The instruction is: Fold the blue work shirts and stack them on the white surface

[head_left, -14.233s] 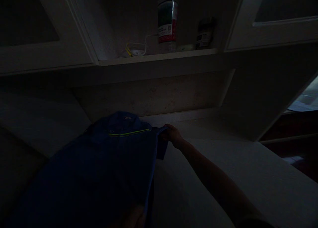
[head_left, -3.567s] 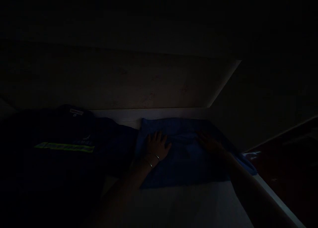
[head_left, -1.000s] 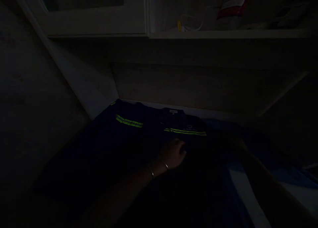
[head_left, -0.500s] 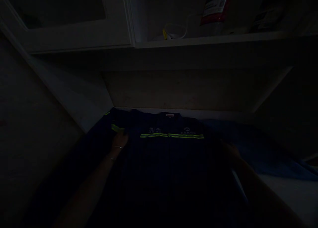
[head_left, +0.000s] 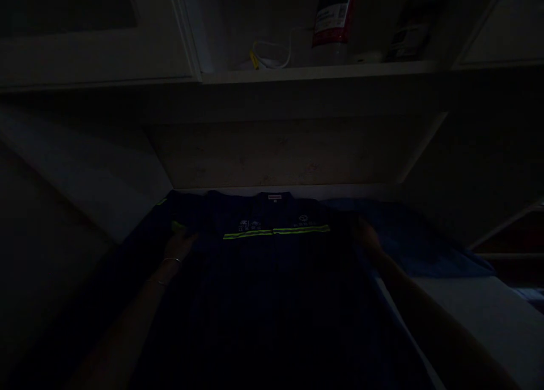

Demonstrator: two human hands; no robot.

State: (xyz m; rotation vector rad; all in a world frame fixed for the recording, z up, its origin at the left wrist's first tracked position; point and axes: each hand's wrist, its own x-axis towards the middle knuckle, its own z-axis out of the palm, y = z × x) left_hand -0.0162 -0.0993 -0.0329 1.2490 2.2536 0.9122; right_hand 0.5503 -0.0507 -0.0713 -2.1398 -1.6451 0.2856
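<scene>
From my distant seat the head view is very dim, so I take it from the left edge inward. At the top left hangs a cabinet door [head_left: 157, 50] with a dark panel, and below it a pale side wall [head_left: 127, 163] slants down towards the back. Next comes a sleeve [head_left: 148, 231] of the dark blue jacket [head_left: 255, 276], angling down to the left, with a yellow-green band [head_left: 177, 227] on it. My left hand [head_left: 181, 244] lies on the garment just beside that band, two thin bracelets [head_left: 172, 259] on the wrist — I cannot tell whether the fingers pinch the fabric or merely rest there.

The jacket itself fills the middle, spread front up, its collar label [head_left: 275, 197] towards the back panel [head_left: 276, 152]. A reflective strip [head_left: 276, 231] crosses the chest beneath white lettering. On the shelf [head_left: 297, 72] above, a looped white cable [head_left: 274, 66] comes first, then a bottle [head_left: 332, 21] with a partly red label and a dark container [head_left: 410, 38].

Further right, my right hand [head_left: 364, 232] is at the jacket's other shoulder side; its grip is lost in shadow — I cannot tell. Past it, a lighter blue cloth [head_left: 408, 242] lies on the white surface [head_left: 467, 316].
</scene>
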